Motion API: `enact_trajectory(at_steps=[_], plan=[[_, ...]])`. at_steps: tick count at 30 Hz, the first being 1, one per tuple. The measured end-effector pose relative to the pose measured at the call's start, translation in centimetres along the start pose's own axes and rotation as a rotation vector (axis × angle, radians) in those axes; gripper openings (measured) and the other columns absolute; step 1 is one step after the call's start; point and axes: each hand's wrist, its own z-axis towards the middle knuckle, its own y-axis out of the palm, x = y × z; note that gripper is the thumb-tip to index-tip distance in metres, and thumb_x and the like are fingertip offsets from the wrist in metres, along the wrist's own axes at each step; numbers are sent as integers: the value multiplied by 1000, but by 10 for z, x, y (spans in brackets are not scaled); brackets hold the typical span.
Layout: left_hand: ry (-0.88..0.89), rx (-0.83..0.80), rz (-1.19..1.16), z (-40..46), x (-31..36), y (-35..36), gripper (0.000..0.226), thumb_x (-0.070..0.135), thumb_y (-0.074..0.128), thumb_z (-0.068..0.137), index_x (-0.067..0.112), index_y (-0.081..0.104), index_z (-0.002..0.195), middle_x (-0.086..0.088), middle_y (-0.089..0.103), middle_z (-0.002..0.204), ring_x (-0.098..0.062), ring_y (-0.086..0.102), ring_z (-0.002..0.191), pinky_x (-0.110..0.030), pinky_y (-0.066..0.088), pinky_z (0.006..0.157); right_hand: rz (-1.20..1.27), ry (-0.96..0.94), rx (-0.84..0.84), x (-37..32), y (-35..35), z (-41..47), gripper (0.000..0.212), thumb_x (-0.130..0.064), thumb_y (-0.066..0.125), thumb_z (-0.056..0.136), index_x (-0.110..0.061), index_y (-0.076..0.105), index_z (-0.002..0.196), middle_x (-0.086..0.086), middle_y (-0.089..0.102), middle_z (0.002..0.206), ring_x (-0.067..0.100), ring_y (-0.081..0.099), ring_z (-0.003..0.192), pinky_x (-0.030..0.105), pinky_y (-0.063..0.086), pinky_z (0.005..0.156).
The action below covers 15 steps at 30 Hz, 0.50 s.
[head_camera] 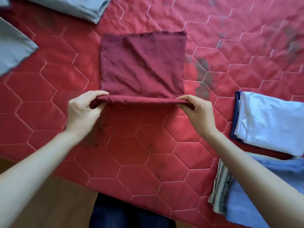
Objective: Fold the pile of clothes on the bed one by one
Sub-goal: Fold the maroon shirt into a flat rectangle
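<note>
A dark maroon garment [143, 63] lies partly folded into a rectangle in the middle of the red quilted bed [139, 145]. Its near edge is lifted off the quilt in a straight fold. My left hand [82, 111] pinches the left end of that edge, and my right hand [197, 112] pinches the right end. The far part of the garment rests flat with diagonal creases.
A folded white garment on a navy one [269, 120] lies at the right, with folded blue and beige-patterned clothes [246, 199] nearer me. Grey pillows [70, 7] [11, 48] sit at the far left. The bed's near edge meets a wooden floor [54, 203].
</note>
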Motion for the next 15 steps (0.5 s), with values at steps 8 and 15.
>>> enact_trajectory(at_steps=[8, 15], plan=[[-280, 15, -152, 158, -11, -2, 35, 16, 81, 71, 31, 69, 101, 8, 68, 87, -9, 62, 83, -19, 46, 79, 165, 221, 99, -20, -12, 162, 17, -28, 75, 79, -23, 71, 94, -8, 67, 81, 9, 61, 77, 33, 50, 76], [-451, -103, -103, 246, -59, 50, 40, 10, 79, 73, 10, 66, 111, -12, 69, 104, -24, 63, 95, -30, 48, 91, -58, 393, 15, 7, 38, 263, 23, -33, 70, 82, -15, 56, 79, 2, 65, 85, 29, 62, 89, 34, 39, 65]])
